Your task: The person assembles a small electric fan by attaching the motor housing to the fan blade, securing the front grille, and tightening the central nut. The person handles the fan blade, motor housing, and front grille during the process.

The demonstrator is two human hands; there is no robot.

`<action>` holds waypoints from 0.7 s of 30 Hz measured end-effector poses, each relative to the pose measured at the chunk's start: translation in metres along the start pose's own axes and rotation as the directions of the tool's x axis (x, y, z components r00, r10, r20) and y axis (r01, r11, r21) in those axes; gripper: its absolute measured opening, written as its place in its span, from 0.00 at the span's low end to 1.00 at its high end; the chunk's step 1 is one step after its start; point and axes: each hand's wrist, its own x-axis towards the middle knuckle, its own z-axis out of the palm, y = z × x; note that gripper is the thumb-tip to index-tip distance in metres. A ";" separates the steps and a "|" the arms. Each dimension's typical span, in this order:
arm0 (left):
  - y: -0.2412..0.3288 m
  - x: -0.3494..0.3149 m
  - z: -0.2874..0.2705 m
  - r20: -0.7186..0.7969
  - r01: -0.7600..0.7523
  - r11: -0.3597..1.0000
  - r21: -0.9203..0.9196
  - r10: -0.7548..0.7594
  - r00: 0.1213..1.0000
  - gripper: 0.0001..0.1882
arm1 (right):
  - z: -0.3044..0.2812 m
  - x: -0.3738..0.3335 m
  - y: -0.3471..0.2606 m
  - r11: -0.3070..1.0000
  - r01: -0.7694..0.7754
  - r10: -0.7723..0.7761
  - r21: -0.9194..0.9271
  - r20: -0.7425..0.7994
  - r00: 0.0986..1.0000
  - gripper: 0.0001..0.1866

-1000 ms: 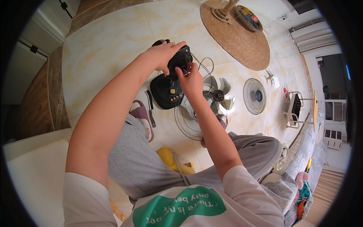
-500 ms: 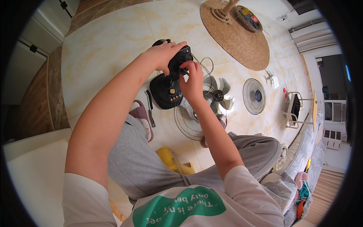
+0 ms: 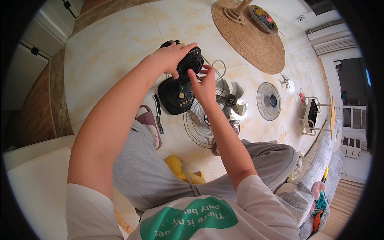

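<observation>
Cream floor tiles with amber veining (image 3: 116,60), seen from where I stand, left to right:

Item: mauve open slipper (image 3: 149,117), on the floor by the seated person's leg.
Item: slim black-and-silver tool (image 3: 159,114), lying beside the slipper, kind unclear.
Item: left hand (image 3: 169,58), spread over the top of a black plastic fan motor housing (image 3: 191,62) and clasping it, thumb on the near side.
Item: squarish black fan base with gold-coloured buttons (image 3: 168,98), below that housing.
Item: round wire grille (image 3: 198,130), just right of the base, partly behind the right forearm.
Item: right hand (image 3: 205,86), at the housing's right side, thumb and fingers close together; whether they pinch anything, I cannot tell.
Item: grey fan blades (image 3: 239,91), dark hub, beside the wire grille.
Item: round woven straw mat (image 3: 256,52), farther off.
Item: second round grille with dark centre (image 3: 264,100), lying apart.
</observation>
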 end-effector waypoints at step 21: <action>-0.003 0.001 -0.001 0.012 -0.020 0.999 -0.026 0.021 1.000 0.64 | -0.040 -0.004 -0.039 0.985 0.047 -0.106 0.168 0.366 0.924 0.11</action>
